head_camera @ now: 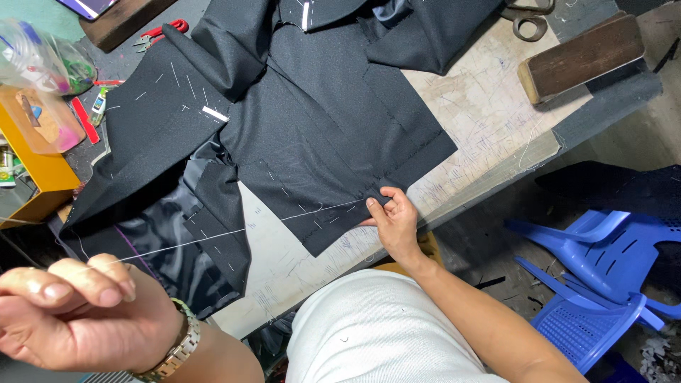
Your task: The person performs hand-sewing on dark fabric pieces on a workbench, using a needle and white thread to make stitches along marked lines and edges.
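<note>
White thread runs taut between the hands: left closed on it, right pinching black fabric.

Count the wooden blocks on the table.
2. One wooden block lies at the table's right end, beside the scissors. The other block is at the top left, partly cut off by the frame. Cloth could hide more.

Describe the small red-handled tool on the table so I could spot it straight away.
Start from the black garment spread over the worktable and follow its upper left edge toward the far side. There the red-handled snips lie on the dark surface, beside a wooden block. Their bright red loops set them apart from the large dull metal scissors far off on the other side.
</note>
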